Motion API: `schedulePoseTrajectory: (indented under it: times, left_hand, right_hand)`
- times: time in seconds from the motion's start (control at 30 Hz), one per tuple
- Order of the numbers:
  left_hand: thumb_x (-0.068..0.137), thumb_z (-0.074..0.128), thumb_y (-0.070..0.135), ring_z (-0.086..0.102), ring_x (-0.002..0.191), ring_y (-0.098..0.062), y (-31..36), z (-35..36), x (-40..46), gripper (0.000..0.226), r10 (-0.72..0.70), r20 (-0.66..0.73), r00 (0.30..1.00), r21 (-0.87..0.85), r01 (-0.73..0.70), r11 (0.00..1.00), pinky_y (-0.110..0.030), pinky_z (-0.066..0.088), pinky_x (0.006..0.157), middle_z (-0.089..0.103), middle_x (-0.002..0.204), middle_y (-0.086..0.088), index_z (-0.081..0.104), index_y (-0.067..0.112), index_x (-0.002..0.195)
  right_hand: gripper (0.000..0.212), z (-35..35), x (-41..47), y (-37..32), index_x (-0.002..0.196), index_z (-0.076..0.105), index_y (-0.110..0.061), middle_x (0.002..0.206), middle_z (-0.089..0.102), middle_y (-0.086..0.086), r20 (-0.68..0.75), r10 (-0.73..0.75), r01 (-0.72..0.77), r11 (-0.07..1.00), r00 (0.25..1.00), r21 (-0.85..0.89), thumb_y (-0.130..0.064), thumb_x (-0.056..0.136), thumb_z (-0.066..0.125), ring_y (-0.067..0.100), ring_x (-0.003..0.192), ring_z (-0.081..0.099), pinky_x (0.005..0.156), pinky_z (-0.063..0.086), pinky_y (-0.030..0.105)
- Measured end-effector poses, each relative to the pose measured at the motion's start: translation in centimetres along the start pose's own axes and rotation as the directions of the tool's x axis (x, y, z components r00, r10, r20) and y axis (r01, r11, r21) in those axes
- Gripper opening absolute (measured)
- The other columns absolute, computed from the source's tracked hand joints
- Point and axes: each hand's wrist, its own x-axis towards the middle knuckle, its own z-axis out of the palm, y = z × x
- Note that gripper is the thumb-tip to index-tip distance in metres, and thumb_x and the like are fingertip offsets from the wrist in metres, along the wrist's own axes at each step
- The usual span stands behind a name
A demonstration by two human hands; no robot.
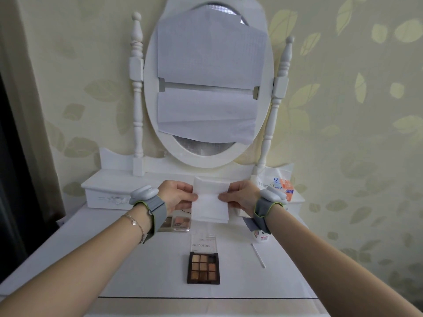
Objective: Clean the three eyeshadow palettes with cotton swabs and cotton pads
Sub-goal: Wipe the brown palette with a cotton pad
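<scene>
Above a white dressing counter (142, 259), a person holds a white cotton pad (210, 200) upright in the air with both hands, in front of an oval mirror (209, 88) covered with sheets of paper. The left hand (177, 196) pinches the pad's left edge between thumb and fingers (192, 197); the right hand (242, 197) pinches the right edge the same way. Both wrists carry grey strapped devices. On the counter below the pad lies an open eyeshadow palette (203, 267) of nine brown shades, its clear lid folded back. Two smaller palettes (176, 224) sit side by side farther back, partly hidden behind the left wrist. A cotton swab (258, 255) lies to the right of the open palette, well apart from it, with a small white container (262, 235) just beyond it
</scene>
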Motion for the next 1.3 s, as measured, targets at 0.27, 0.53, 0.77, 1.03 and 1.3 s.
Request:
schedulePoseTrajectory:
  times: [0.27,0.53,0.77,1.03,1.3]
  left_hand:
    - [0.076,0.051,-0.023,0.066,0.076,-0.025,-0.1,-0.3,0.3,0.041,0.153,-0.015,0.988,0.18,-0.148,0.973,-0.021,0.057,0.062,0.069,0.08,-0.013,0.066,0.007,0.05]
    - [0.077,0.046,-0.017,0.066,0.088,-0.015,0.3,0.0,-0.4,0.04,0.275,0.134,0.952,0.404,-0.306,0.862,-0.023,0.051,0.08,0.072,0.096,0.003,0.071,0.009,0.061]
    - [0.087,0.048,-0.005,0.063,0.078,-0.005,0.9,0.3,-0.9,0.029,0.215,0.165,0.963,0.326,-0.259,0.909,-0.012,0.051,0.067,0.064,0.108,-0.001,0.071,0.01,0.081]
    - [0.081,0.065,0.002,0.058,0.07,-0.02,0.4,0.3,-0.3,0.027,0.192,0.103,0.976,0.321,-0.215,0.922,-0.03,0.052,0.067,0.06,0.08,-0.009,0.062,0.022,0.1]
    - [0.075,0.072,0.008,0.059,0.081,-0.018,0.0,0.3,-0.3,0.03,0.261,0.04,0.965,0.427,-0.253,0.868,-0.03,0.05,0.074,0.058,0.097,-0.002,0.057,0.026,0.094]
  right_hand:
    - [0.036,-0.7,-1.2,-1.6,0.104,0.062,0.002,0.092,0.068,0.013,0.15,0.078,-0.106,0.977,0.986,0.183,0.015,0.09,0.031,0.019,0.07,0.068,0.059,0.059,0.027]
    - [0.01,0.6,-0.5,-1.5,0.085,0.064,-0.004,0.074,0.066,0.006,0.116,0.256,-0.236,0.958,0.96,-0.166,-0.014,0.086,0.065,0.012,0.06,0.065,0.058,0.058,0.024]
    - [0.01,0.7,-0.4,-1.2,0.074,0.061,-0.002,0.061,0.065,0.006,0.062,0.211,-0.204,0.973,0.975,-0.107,0.004,0.081,0.066,0.012,0.05,0.065,0.05,0.056,0.024]
    - [0.006,0.5,-0.6,-1.5,0.079,0.063,-0.007,0.074,0.063,0.006,0.099,0.245,-0.226,0.958,0.964,-0.176,-0.007,0.084,0.067,0.013,0.064,0.062,0.057,0.057,0.02]
    - [0.007,0.6,-0.4,-1.0,0.077,0.065,-0.003,0.071,0.064,0.009,0.17,0.13,-0.111,0.987,0.977,-0.117,0.0,0.084,0.064,0.015,0.062,0.063,0.065,0.055,0.024]
